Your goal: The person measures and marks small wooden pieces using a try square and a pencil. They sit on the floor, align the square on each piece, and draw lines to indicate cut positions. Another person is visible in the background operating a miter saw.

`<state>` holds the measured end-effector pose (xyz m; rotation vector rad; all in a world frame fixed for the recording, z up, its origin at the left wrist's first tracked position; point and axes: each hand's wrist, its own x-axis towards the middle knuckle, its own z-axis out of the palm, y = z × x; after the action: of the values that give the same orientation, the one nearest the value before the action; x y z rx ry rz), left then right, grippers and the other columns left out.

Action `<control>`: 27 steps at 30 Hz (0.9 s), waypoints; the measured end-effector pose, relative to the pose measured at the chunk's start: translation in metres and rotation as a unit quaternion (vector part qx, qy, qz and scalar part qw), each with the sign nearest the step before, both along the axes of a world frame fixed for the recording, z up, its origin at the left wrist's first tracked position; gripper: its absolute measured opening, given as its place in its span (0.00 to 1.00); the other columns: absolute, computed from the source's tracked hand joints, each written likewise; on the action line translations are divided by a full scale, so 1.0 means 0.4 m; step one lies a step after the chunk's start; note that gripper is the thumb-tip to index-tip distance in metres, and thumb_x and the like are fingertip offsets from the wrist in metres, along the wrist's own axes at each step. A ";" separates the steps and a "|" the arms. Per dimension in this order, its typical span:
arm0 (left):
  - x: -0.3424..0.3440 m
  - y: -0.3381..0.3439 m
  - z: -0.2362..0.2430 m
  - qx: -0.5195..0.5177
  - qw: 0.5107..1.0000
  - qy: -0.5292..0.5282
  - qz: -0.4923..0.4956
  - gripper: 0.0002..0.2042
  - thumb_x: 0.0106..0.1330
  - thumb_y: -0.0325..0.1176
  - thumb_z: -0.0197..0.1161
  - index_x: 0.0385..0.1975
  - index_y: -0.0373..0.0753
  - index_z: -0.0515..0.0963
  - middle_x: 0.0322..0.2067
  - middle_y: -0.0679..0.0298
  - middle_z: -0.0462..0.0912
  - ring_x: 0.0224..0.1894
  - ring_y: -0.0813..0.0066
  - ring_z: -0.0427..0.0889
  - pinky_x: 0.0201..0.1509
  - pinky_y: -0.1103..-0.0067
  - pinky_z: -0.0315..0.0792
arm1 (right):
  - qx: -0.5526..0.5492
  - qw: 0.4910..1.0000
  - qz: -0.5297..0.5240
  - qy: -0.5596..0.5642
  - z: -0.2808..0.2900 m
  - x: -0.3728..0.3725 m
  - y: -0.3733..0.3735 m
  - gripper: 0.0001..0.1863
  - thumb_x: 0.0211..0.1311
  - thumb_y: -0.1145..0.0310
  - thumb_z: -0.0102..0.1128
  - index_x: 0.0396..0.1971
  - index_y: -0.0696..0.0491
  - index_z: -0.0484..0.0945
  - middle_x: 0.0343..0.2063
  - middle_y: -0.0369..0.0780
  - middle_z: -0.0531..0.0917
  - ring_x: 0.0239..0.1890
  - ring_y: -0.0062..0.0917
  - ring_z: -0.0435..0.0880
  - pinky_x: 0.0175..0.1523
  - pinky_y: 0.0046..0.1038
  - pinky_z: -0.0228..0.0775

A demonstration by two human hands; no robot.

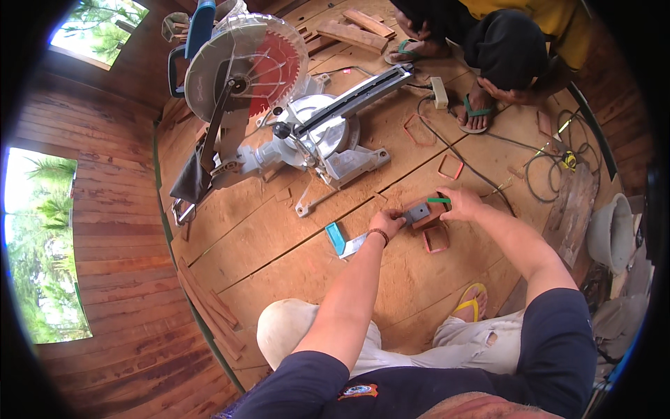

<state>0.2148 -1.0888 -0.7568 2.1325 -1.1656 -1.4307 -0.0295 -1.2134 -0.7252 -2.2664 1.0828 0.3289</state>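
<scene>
Left fingers (397, 216) grip a flat, angular grey block (415, 214) against a rectangular reddish wooden block (431, 217), over the sawdust-dusted wooden floor (279, 255); right fingers (452, 196) pinch a slim green stick (438, 200).

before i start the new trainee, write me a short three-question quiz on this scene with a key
1. True or false: the blue-handled square lies to the left of the person's left hand.
2. Which colour is the saw blade? a) green b) red c) yellow
3. Fill in: the green strip is nearest the person's ____.

Key: 1 true; 2 b; 3 right hand.
</scene>
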 end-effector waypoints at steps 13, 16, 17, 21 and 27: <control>0.004 0.003 -0.055 -0.007 1.000 -0.001 0.003 0.18 0.60 0.39 0.67 0.49 0.42 0.83 0.44 0.55 0.86 0.47 0.66 0.85 0.53 0.75 0.75 | 0.003 1.000 0.002 0.011 0.006 0.001 -0.001 0.45 0.43 0.51 0.75 0.64 0.43 0.65 0.46 0.47 0.84 0.47 0.45 0.83 0.53 0.42 0.75; 0.003 0.002 -0.058 -0.003 1.000 -0.010 0.002 0.18 0.60 0.39 0.66 0.49 0.42 0.83 0.44 0.56 0.86 0.47 0.66 0.85 0.53 0.74 0.75 | 0.007 1.000 0.004 0.018 0.004 0.002 -0.004 0.45 0.43 0.50 0.75 0.64 0.43 0.65 0.46 0.47 0.84 0.47 0.45 0.83 0.53 0.42 0.75; 0.003 0.002 -0.057 -0.008 1.000 -0.004 0.003 0.18 0.60 0.39 0.66 0.49 0.42 0.83 0.44 0.56 0.86 0.47 0.66 0.85 0.54 0.74 0.75 | 0.009 1.000 0.005 0.010 0.002 0.001 -0.004 0.45 0.43 0.50 0.75 0.64 0.43 0.65 0.46 0.47 0.84 0.47 0.45 0.83 0.53 0.42 0.75; 0.001 0.002 -0.040 0.001 1.000 -0.002 0.007 0.19 0.59 0.41 0.66 0.49 0.42 0.83 0.44 0.56 0.86 0.47 0.66 0.85 0.54 0.74 0.75 | 0.000 1.000 0.006 0.001 -0.005 -0.001 -0.004 0.46 0.43 0.49 0.74 0.64 0.43 0.65 0.45 0.48 0.84 0.47 0.45 0.83 0.53 0.42 0.75; -0.006 -0.003 -0.021 0.009 1.000 -0.020 0.006 0.20 0.57 0.44 0.66 0.48 0.45 0.84 0.44 0.57 0.87 0.49 0.63 0.85 0.55 0.73 0.75 | 0.003 1.000 -0.002 -0.005 -0.009 -0.006 -0.003 0.45 0.42 0.49 0.75 0.64 0.43 0.67 0.45 0.48 0.84 0.47 0.45 0.83 0.52 0.42 0.75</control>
<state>0.2126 -1.0899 -0.7653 2.1867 -1.1569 -1.4042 -0.0320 -1.2146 -0.7286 -2.2575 1.0787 0.3179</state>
